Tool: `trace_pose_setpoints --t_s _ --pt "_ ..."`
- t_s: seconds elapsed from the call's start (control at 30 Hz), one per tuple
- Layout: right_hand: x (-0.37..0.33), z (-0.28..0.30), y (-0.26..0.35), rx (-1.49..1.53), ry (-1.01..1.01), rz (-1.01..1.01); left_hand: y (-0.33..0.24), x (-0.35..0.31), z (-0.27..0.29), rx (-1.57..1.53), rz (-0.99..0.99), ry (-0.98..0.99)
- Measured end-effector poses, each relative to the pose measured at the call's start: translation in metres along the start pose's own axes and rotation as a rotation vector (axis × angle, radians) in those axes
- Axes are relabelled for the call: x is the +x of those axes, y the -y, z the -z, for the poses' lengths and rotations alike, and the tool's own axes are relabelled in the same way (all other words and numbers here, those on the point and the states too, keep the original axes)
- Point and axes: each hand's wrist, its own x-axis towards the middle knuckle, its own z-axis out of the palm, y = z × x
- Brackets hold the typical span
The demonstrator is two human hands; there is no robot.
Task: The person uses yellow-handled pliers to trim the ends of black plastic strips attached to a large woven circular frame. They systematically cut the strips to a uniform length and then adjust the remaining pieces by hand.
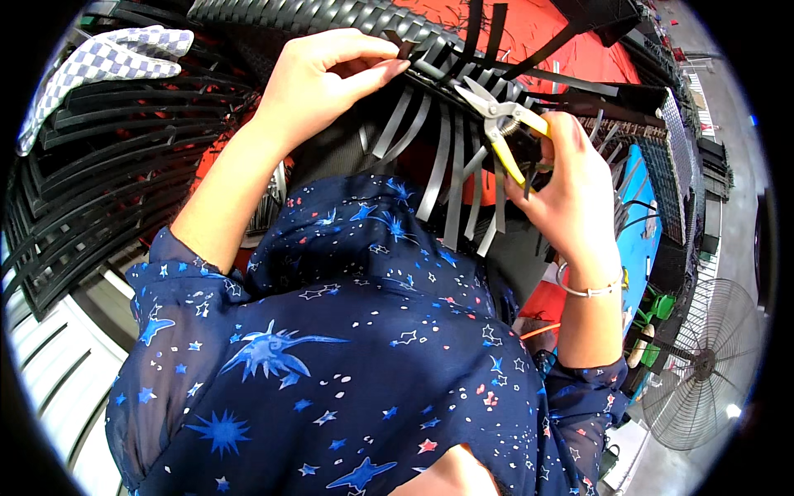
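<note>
A woven piece of dark grey flat strips [331, 18] lies across my lap, with several loose strip ends [447, 169] hanging down from its near edge. My left hand [310, 87] pinches a short dark strip [405, 51] at that edge between thumb and fingertips. In my right hand [572, 190] is a pair of yellow-handled pruning shears [501, 116]. Their handles stand apart and the metal blades point up and left, beside the strips at the woven edge. Whether a strip lies between the blades I cannot tell.
Behind the weave is a red surface [546, 37] scattered with dark scraps. A checkered glove [107, 62] rests on stacked black slatted frames [107, 157] at left. To the right are a blue panel [638, 240], a woven box-like piece [676, 165] and a standing fan [703, 364].
</note>
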Motion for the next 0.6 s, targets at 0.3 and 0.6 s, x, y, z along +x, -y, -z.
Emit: trace_pose_setpoints --t_s 0.3,0.6 --pt "-0.054 0.026 -0.009 0.163 -0.34 -0.001 -0.007 -0.009 0.002 -0.001 -0.09 -0.052" --pt "-0.131 0.037 -0.058 0.211 -0.595 -0.312 -0.025 -0.018 0.018 -0.293 -0.042 -0.252"
